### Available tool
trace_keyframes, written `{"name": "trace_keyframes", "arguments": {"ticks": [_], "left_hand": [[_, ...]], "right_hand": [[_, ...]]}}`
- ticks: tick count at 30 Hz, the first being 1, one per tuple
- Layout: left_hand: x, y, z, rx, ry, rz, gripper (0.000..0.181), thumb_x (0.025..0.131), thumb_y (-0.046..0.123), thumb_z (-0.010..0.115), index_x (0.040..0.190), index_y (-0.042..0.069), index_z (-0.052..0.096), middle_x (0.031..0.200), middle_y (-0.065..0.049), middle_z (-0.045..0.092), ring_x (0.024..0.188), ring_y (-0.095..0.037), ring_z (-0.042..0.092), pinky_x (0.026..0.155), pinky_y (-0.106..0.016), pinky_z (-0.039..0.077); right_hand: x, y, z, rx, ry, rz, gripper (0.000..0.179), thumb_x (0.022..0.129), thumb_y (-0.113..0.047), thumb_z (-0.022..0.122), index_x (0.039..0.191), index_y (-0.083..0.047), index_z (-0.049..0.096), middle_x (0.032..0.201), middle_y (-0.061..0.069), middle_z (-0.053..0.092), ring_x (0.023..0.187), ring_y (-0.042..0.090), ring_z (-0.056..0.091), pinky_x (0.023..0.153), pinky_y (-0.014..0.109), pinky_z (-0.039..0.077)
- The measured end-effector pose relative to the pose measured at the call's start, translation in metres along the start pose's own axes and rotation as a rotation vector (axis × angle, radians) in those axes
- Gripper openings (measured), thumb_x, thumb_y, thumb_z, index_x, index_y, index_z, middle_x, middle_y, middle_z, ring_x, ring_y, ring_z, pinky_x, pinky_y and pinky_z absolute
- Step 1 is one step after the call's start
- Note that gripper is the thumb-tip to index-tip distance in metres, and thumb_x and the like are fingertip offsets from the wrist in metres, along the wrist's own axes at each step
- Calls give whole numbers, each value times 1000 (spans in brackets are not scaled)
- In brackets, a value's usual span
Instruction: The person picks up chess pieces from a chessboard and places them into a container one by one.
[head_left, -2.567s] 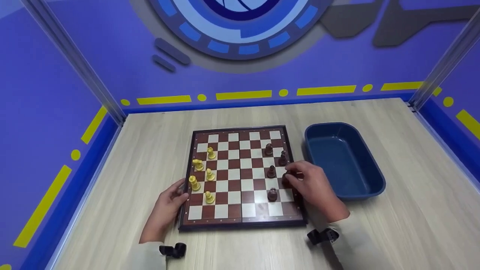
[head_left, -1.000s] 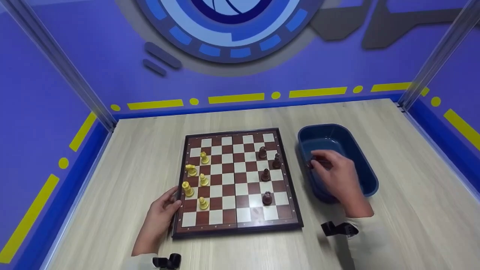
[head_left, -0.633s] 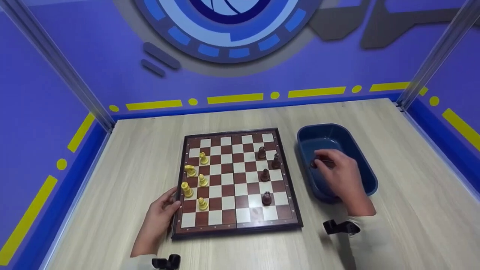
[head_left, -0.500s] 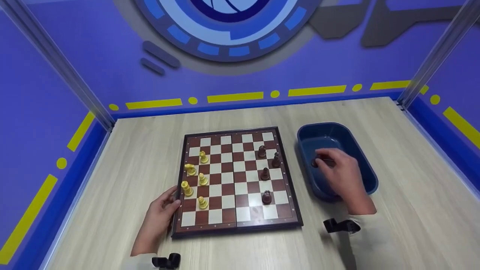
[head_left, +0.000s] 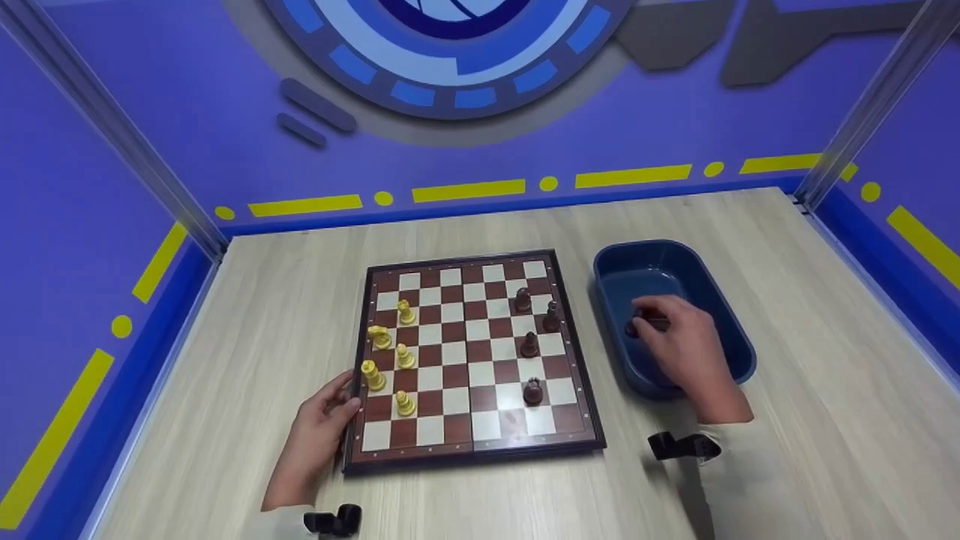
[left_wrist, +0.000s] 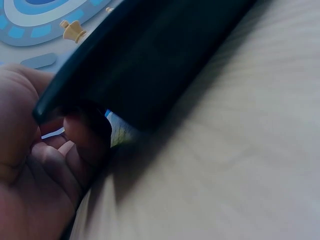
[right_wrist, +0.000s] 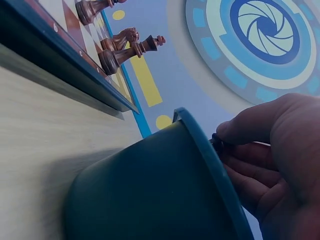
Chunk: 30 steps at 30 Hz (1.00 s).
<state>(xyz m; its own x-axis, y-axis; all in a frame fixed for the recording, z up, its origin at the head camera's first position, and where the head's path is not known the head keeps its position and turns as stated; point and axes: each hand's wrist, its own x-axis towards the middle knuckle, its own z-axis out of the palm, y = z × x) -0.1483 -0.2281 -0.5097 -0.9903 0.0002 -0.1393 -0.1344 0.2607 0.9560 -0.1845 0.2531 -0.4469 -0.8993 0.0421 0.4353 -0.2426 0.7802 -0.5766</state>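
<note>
My left hand (head_left: pixel 313 435) grips the left edge of a brown-and-white chessboard (head_left: pixel 454 352), thumb at the rim and fingers curled beneath, as the left wrist view shows. Over the blue plastic bin (head_left: pixel 646 283), my right hand (head_left: pixel 684 346) pinches a dark chess piece (head_left: pixel 634 328) between thumb and fingers. Its kind is mostly hidden by the hand. On the board's right half stand several dark pieces, among them a king (right_wrist: pixel 127 54) and a knight (right_wrist: pixel 121 39). Several yellow pieces, including a knight (head_left: pixel 380 337), stand along the left side.
The board and bin lie side by side on a pale wooden table (head_left: pixel 300 300), with a narrow gap between them. Blue printed panels (head_left: pixel 450 157) enclose the table at the back and both sides.
My right hand has carried the dark piece from the board's right edge to above the bin, then lowered only slightly. The left hand keeps its grip. The head view has shifted a little.
</note>
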Motion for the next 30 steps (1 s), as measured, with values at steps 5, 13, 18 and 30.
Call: {"name": "trace_keyframes", "arguments": {"ticks": [5,13,18,30], "left_hand": [[1,1,0,24,1,6,51,98,4,54,146,1,39,112,-19,59,93,-7,62,78,-21,53],[0,1,0,30,5,3,51,97,5,54,146,1,39,113,-19,60,93,-7,63,78,-21,54],[-1,2,0,19,5,-4,52,97,5,55,146,1,39,113,-20,59,92,-6,63,77,-21,53],[0,1,2,-42,25,-22,50,97,1,53,145,2,41,103,-10,52,90,-6,62,75,-22,54]], "right_hand": [[0,1,-1,-7,25,-18,21,81,-3,73,102,-4,73,98,12,71,87,26,70,76,43,54],[0,-4,-1,-7,36,-56,20,80,-4,74,101,-5,73,98,12,71,84,25,68,73,42,54],[-1,-10,0,-13,41,-83,20,79,-4,75,99,-6,73,99,11,71,84,22,68,73,37,54],[-4,-24,10,13,33,-177,21,77,-3,78,98,-6,74,96,7,70,84,17,66,74,26,51]]}}
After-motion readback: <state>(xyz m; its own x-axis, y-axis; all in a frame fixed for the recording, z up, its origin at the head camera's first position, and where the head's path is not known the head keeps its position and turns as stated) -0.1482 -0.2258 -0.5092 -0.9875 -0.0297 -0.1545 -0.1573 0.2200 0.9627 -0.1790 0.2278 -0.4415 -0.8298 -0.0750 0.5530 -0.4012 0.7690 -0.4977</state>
